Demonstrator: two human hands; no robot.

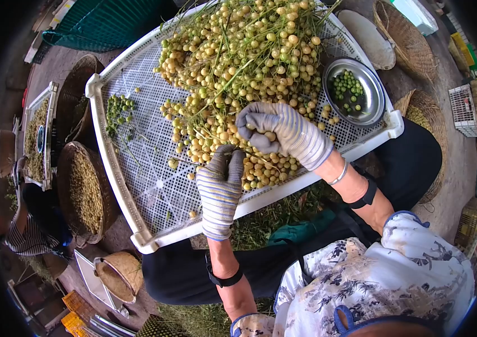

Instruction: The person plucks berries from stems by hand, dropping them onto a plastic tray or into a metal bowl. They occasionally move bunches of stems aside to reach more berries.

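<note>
A large heap of small round yellowish fruit point(238, 67) on thin green stems lies on a white perforated plastic tray point(154, 196) across my lap. My left hand point(220, 185), in a striped knit glove with grey fingertips, is closed in a pinch on a thin fruit stem point(193, 163) at the heap's near edge. Just above and to the right, my right hand point(277, 132), gloved alike, has its fingers curled in over the fruit; what they hold is hidden. A steel bowl point(376, 109) with green fruit point(346, 90) sits at the tray's right side.
Small green fruit point(119, 109) lies at the tray's left. Wicker baskets point(85, 188) of fruit stand to the left, and another fruit-filled basket point(426, 121) is at right. A co-worker point(30, 219) sits at far left by a second tray point(39, 140). Cut stems point(261, 230) litter the floor below.
</note>
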